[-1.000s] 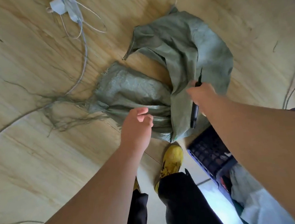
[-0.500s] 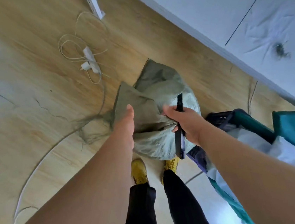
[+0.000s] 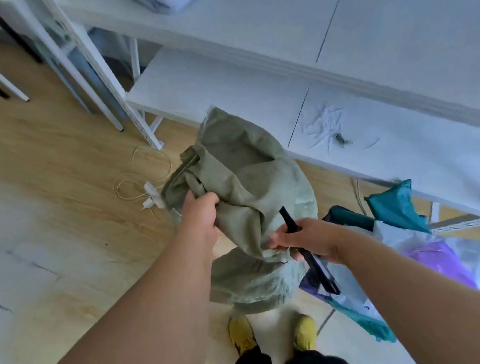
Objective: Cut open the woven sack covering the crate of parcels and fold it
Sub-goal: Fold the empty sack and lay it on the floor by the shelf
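- Woven sack point(image 3: 245, 187) is bunched in mid-air over the wooden floor point(image 3: 36, 163); I cannot make out its cut edge.
- Left hand point(image 3: 199, 213) grips the sack's upper folds.
- Right hand point(image 3: 305, 238) pinches the sack's fabric and holds a black cutter point(image 3: 309, 251); its blade is not discernible.
- Crate point(image 3: 316, 281) is mostly hidden behind the sack and the right arm.
- White shelf point(image 3: 252, 90) is close behind; I read no labels.

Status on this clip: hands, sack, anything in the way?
Left hand grips sack. Right hand pinches sack plus black cutter. Sack bunched, off the floor, not folded. Crate and parcels close right.
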Available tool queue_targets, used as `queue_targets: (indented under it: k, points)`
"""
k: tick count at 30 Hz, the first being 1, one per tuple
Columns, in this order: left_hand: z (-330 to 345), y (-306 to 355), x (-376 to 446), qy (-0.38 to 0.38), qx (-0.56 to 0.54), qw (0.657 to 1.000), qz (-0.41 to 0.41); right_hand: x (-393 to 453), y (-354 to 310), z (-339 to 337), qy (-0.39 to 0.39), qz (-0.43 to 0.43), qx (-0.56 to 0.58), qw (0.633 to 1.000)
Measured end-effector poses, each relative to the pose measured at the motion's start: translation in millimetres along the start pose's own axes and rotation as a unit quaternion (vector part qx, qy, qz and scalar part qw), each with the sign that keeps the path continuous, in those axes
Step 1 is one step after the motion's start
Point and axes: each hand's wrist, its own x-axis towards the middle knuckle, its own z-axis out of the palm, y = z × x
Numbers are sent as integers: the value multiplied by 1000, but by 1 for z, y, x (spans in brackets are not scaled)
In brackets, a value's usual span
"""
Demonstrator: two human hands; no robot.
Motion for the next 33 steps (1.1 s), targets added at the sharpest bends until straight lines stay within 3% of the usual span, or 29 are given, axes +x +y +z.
queue_targets:
  k: [1, 3, 5, 6, 10, 13, 14, 15, 17, 19, 20, 22, 24, 26, 29, 31, 33]
  points:
    - [3, 7, -11, -29, 1, 999, 17, -10, -3, -2, 25, -19, 10, 999]
    - [9, 18, -38, -68, 27, 996, 51, -30, -10, -7, 149, -66, 41, 986]
    - [15, 22, -66, -101, 73, 988, 89, -50, -21, -14, 295, -118, 69, 946]
    - [19, 22, -81, -118, 99, 982, 113, -61, -27, -16, 323, -147, 84, 931]
    - [33, 7, -144, -206, 178, 946, 178, -105, -46, -16, 252, -223, 212, 918]
    - [47, -16, -189, -311, 200, 919, 137, -140, -40, -19, 216, -222, 233, 922]
    - [51, -21, -204, -314, 217, 915, 128, -152, -33, -20, 216, -234, 229, 920]
    - [54, -25, -219, -278, 238, 920, 140, -165, -25, -22, 217, -247, 234, 915]
    - [61, -30, -244, -98, 252, 928, 255, -191, -10, -24, 210, -262, 265, 904]
    - [62, -33, -270, 95, 183, 898, 389, -214, 2, -25, 192, -268, 287, 899]
    - [61, -34, -280, 147, 161, 876, 430, -224, 8, -24, 178, -273, 286, 901]
    - [58, -35, -294, 143, 217, 858, 443, -243, 16, -16, 144, -290, 263, 909]
    - [56, -33, -306, 68, 323, 864, 381, -260, 24, -5, 111, -308, 247, 912]
    - [54, -30, -319, 21, 358, 879, 316, -277, 31, 5, 88, -318, 234, 914]
    - [50, -23, -333, 26, 408, 856, 315, -302, 41, 11, 86, -302, 168, 934]
    - [44, -20, -342, 25, 432, 834, 342, -315, 44, 10, 136, -302, 128, 935]
    - [37, -16, -349, 5, 440, 820, 367, -326, 41, 8, 252, -322, 115, 905]
